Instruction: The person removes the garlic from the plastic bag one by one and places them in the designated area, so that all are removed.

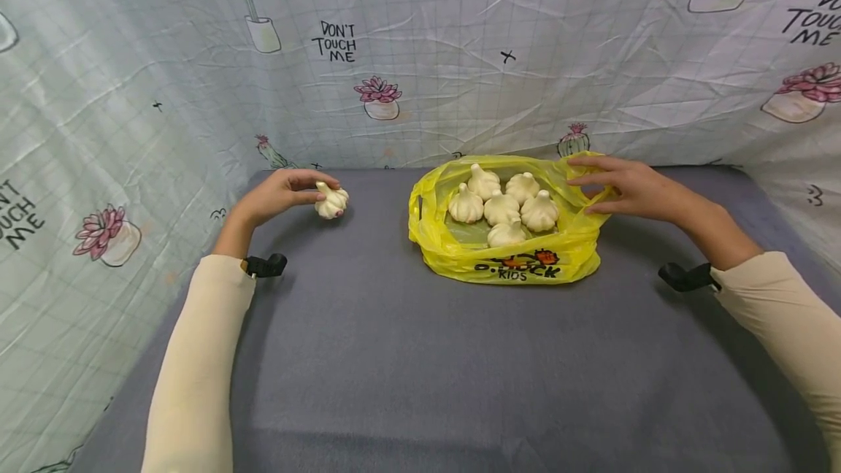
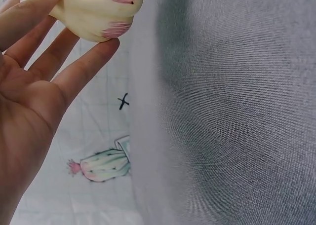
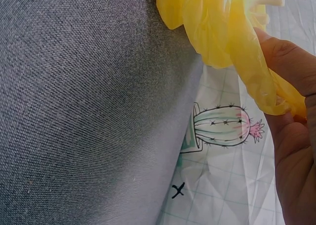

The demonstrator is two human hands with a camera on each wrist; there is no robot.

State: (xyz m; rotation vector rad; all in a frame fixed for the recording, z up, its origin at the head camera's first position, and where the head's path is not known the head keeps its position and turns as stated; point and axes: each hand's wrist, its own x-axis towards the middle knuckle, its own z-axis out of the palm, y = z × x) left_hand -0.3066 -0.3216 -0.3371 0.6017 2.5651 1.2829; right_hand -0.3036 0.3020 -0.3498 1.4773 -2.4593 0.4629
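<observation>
My left hand (image 1: 284, 190) pinches a garlic bulb (image 1: 331, 201) by its neck between thumb and fingers, at the back left of the table. In the left wrist view the bulb (image 2: 98, 13) is cream with pink streaks, and a fingertip supports its underside. To the right, a yellow plastic bag (image 1: 447, 261) stands with its mouth spread wide. Several garlic bulbs (image 1: 501, 208) lie inside it. My right hand (image 1: 634, 188) grips the bag's right rim. The right wrist view shows the bag's twisted edge (image 3: 252, 77) between thumb and fingers.
A grey cloth (image 1: 407, 356) covers the table. Behind and to the left hangs a pale curtain (image 1: 447, 79) printed with potted plants and words, meeting the table's back edge close behind the bag. A black wrist-camera mount (image 1: 266, 266) juts from the left sleeve, another (image 1: 686, 277) from the right.
</observation>
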